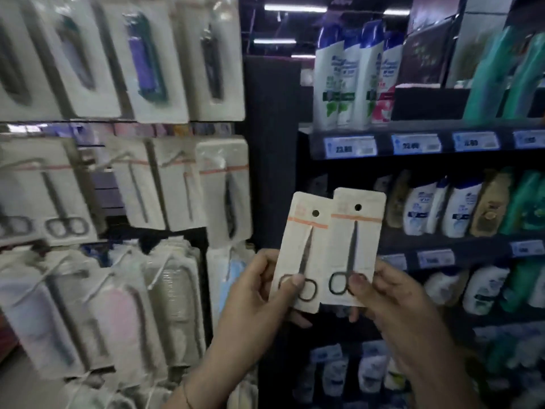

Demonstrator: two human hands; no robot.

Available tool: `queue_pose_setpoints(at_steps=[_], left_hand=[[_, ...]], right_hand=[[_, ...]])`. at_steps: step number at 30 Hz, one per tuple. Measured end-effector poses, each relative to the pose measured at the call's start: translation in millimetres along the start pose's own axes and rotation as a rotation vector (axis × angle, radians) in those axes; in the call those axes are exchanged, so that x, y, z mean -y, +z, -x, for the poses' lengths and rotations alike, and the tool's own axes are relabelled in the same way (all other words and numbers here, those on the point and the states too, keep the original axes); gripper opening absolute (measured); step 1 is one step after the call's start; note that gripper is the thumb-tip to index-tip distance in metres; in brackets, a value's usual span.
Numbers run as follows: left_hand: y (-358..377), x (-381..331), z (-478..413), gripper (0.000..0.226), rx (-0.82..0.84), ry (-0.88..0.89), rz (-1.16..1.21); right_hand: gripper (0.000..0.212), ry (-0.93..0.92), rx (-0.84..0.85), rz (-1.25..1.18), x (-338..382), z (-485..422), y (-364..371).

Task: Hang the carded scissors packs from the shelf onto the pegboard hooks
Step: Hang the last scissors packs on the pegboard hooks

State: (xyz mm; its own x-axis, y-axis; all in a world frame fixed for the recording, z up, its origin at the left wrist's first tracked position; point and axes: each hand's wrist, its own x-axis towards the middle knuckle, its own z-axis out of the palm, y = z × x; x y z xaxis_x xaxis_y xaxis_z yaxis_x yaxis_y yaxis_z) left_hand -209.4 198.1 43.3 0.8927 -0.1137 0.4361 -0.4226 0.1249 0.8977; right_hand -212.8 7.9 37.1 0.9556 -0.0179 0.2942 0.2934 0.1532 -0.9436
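I hold two carded scissors packs upright, side by side, in front of the dark shelf post. My left hand (259, 293) grips the left scissors pack (303, 249) at its lower end, thumb over the scissor handles. My right hand (392, 302) grips the right scissors pack (354, 246) the same way. Each white card has an orange stripe and a round hang hole near the top. The pegboard (118, 178) to the left carries blurred rows of hanging cards, with similar scissors packs (59, 196) in the middle row.
A black upright post (271, 143) separates the pegboard from shelves of shampoo bottles (354, 84) with price tags (351, 147) on the right. Bagged items (118, 314) hang along the pegboard's bottom rows. The pegboard side is motion-blurred.
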Motion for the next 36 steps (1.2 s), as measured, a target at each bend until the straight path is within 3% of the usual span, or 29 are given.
queue_pose_setpoints(at_steps=[8,20,24,29,36], left_hand=[[-127,-68,57,0.009,-0.094,0.067,-0.026],[-276,-116,90,0.014,-0.352,0.195,-0.132],[-301,-120,80,0.009,-0.399,0.175,-0.167],[-314,-116,69,0.029,-0.405,0.157,-0.142],[-315,-109,60,0.012,-0.39,0.109,-0.091]], right_hand=[[0.026,-0.071,0.018,0.025,31,58,130],[0.013,-0.133,0.22,0.032,33,43,290],[0.013,-0.139,0.227,0.044,30,28,319],[0.013,-0.14,0.22,0.019,24,16,331],[0.011,-0.089,0.196,0.015,13,1,334]])
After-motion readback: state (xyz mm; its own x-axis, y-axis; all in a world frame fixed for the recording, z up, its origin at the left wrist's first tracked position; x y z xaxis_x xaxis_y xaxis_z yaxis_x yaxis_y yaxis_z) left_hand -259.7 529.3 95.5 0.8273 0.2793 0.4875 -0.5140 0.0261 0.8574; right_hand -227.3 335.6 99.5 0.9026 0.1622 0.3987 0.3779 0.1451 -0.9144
